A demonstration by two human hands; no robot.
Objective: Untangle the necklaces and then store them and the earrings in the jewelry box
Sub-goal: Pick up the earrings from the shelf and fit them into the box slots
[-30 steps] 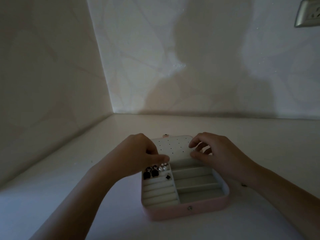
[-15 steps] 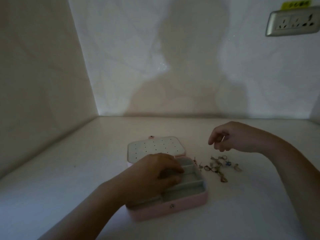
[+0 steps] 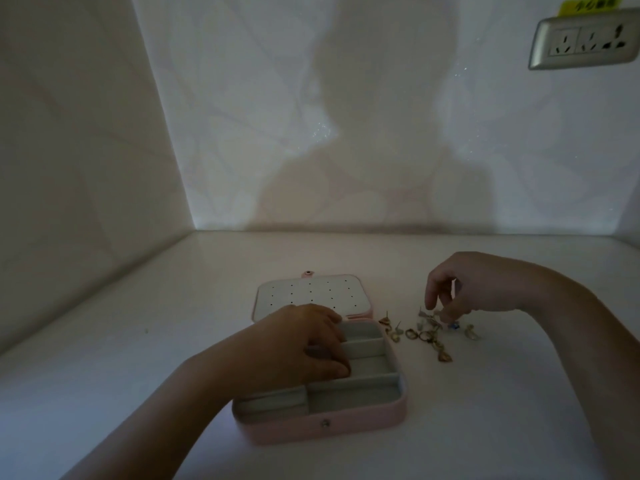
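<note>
— Where's the jewelry box?
— Near the middle of the table, its lid lying open on the far side. The left hand rests in it, fingers curled; whether it holds anything, I cannot tell.
— The right hand?
— Just right of the box, pinching one of the scattered earrings.

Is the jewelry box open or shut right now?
Open: the jewelry box has its dotted lid folded back flat, exposing the dividers.

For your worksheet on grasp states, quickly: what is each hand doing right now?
Left hand: curled over the jewelry box; cannot tell if holding anything.
Right hand: closed, pinching an earring.
</note>
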